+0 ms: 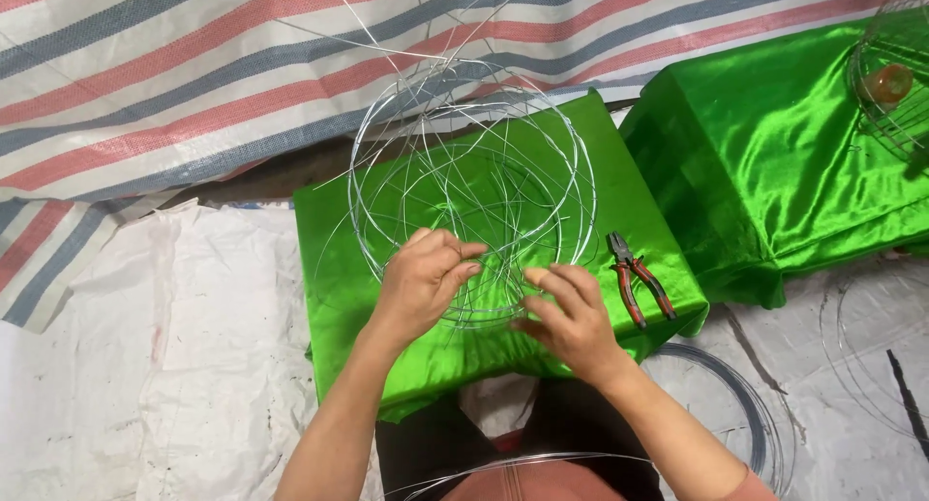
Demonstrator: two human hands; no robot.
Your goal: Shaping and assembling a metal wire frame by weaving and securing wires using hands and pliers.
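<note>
On green cloth [368,298]: left hand [423,280] pinches wire frame [469,191]; right hand [571,317] fingers curled on frame rim; pliers [639,278] beside.

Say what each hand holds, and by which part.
Both the left hand and right hand pinch the wire frame at its near lower rim.

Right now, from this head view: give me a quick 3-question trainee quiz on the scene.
1. True or false: the red-handled pliers lie on the shiny green cloth-covered table, untouched by either hand.
2. Which hand is nearer the pliers? A) left hand B) right hand
3. Fill in: both hands work at the near rim of the round silver ____ frame.

Key: 1 true. 2 B. 3 wire.
</note>
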